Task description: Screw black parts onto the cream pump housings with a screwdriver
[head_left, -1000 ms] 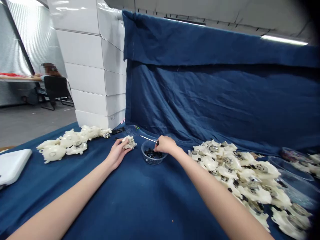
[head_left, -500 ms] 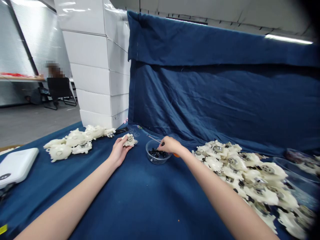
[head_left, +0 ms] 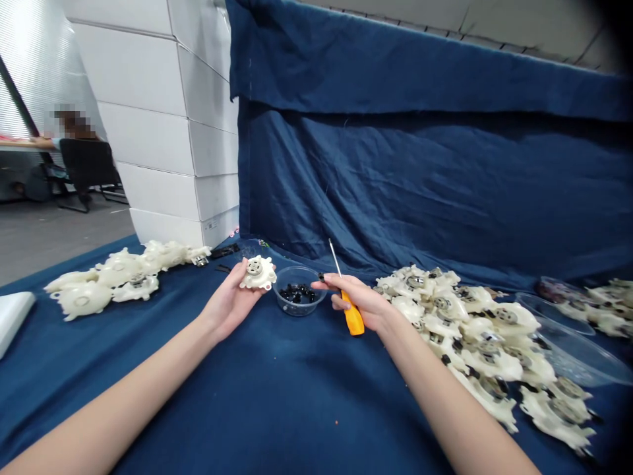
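The right hand [head_left: 363, 300] wraps its lower fingers around a screwdriver [head_left: 354, 322] with a bright yellow-orange handle and thin metal shaft tilted up and away; the fingertips hold a small black piece [head_left: 321, 278], its shape too small to make out. Level with it, the left hand [head_left: 228, 303] grips a cream plastic housing [head_left: 259, 274], lobed at the edges, with a round grey disc on its face; palm and fingers conceal its back. Just beside the housing stands a clear bowl [head_left: 295, 311], its black contents a dark jumble. Behind, stacked white boxes [head_left: 148, 135] run out of view at the top.
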### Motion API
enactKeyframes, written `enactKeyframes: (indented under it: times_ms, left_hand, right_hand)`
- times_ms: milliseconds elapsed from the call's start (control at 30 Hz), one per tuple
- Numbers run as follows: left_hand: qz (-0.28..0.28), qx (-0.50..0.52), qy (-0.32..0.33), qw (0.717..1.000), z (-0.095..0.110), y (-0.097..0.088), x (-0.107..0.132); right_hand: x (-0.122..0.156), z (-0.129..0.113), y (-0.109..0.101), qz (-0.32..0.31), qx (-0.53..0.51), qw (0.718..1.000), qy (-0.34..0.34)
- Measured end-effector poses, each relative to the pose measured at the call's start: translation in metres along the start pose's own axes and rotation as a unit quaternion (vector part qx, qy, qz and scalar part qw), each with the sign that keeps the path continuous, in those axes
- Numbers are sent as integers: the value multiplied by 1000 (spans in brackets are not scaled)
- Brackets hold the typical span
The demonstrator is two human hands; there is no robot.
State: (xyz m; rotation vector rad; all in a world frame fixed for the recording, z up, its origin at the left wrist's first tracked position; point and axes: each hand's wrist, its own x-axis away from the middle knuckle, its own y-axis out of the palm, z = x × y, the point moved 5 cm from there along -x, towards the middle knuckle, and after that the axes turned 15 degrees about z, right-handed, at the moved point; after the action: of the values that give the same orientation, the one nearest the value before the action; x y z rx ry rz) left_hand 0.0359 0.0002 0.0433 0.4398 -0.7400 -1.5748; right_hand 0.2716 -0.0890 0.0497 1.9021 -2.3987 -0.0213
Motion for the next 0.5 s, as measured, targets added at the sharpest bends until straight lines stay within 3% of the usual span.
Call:
enactKeyframes:
  times_ms: [133,267,367,500]
  left_hand:
    - [32,-8,-11,999,0,-6,-10]
    - [60,-3,-8,998,6,-9,-17]
    - [51,0,-7,999,4,-8,-21]
    - [37,-10,-13,999,-5,-7,-23]
  right_hand:
    - [2,6,-2,24,-32,999,7]
    - [14,-12,-16,70,-2,997,-19]
    - [29,-40,-46,137,38,987,-76]
    - [61,-76,-113,261,116,949,-131]
